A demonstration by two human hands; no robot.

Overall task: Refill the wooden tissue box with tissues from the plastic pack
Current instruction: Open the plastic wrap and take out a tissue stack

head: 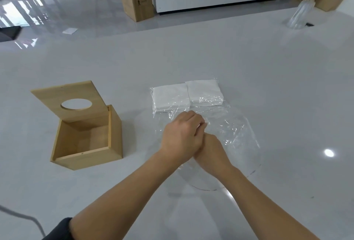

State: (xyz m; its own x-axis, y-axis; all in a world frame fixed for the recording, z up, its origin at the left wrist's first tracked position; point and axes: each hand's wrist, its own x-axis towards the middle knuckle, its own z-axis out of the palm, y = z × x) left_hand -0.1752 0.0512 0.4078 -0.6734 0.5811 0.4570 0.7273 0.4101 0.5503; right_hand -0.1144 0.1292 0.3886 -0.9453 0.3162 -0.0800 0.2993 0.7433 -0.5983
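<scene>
Two hands overlap on the plastic pack (232, 131). My left hand (182, 137) pinches its film; right hand (211, 152), I cannot tell.

wooden box (90, 158): 1 | tissue stacks (170, 98) (204, 91): 2 | plastic pack (235, 130): 1

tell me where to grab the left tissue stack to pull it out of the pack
Likely its near edge, coming from your side: the left tissue stack lies flat, so slide fingers under and thumb on top, pinching its full thickness. The plastic pack covers it and trails loose toward you, so go in through that end.
</scene>
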